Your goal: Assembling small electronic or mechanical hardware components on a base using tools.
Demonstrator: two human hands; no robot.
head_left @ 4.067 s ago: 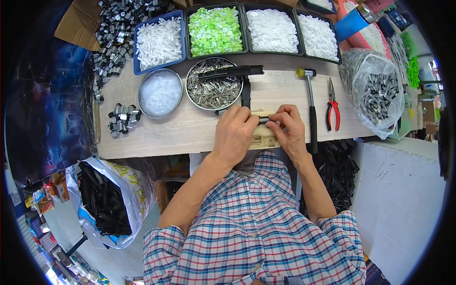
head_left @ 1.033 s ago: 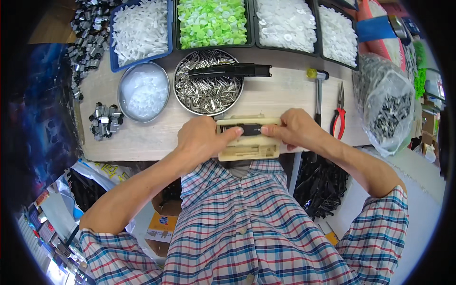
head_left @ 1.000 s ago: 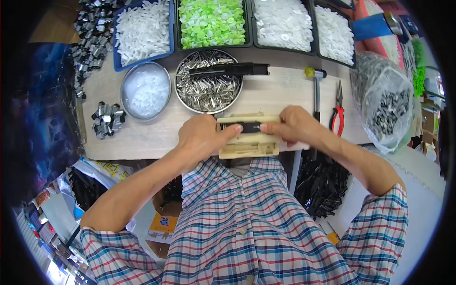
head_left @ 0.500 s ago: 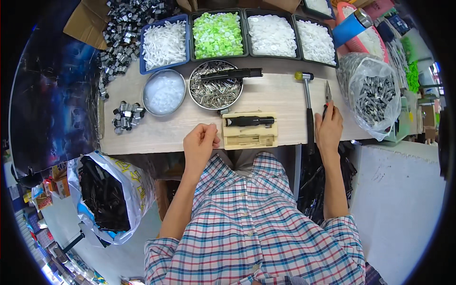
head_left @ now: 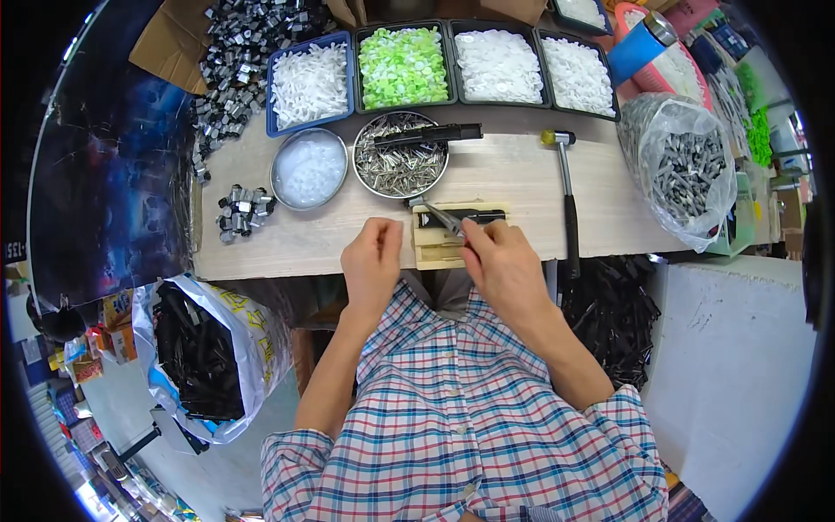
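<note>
A small wooden block (head_left: 439, 248) with a black strip-shaped part (head_left: 477, 217) on top lies at the near edge of the workbench (head_left: 513, 183). My right hand (head_left: 504, 265) grips grey pliers (head_left: 439, 217), whose jaws reach over the block's upper left corner. My left hand (head_left: 372, 261) rests with bent fingers against the block's left edge, holding it steady. A round metal bowl of small metal pins (head_left: 400, 165) stands just beyond the block, with a black bar (head_left: 430, 134) lying across its rim.
A hammer (head_left: 567, 187) lies right of the block. A bowl of white bits (head_left: 309, 170) and a pile of metal clips (head_left: 243, 209) are on the left. Trays of white parts (head_left: 309, 78) and green parts (head_left: 400, 63) line the back. A bag of metal parts (head_left: 683, 170) sits right.
My right hand has come back from the bench's right side with the pliers, which now sit over the block. My left hand has stayed at the block's left edge.
</note>
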